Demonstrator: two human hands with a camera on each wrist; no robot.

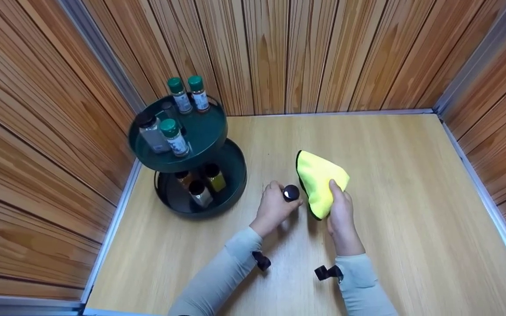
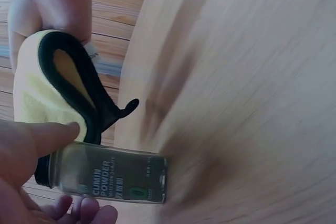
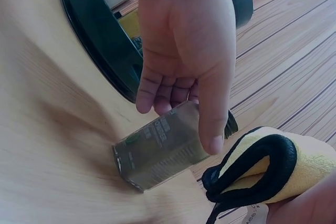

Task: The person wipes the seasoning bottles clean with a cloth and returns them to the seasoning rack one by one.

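Observation:
My left hand grips a clear, square-sided spice jar near its dark cap. The label reads "CUMIN POWDER", and a brownish-grey powder shows through the jar. In the right wrist view the thumb lies along one side of the jar, with the fingers curled on the other. The base is close over the tabletop. To the right of the jar, a folded yellow cloth with black edging hangs from my right hand, its thumb pressed on the cloth's face. The cloth hides most of that hand's fingers.
A dark green two-tier round rack stands on the left of the wooden tabletop. Its upper tier holds several jars, some with green caps; dark-capped jars stand on the lower tier. Wood-panelled walls enclose the back and sides.

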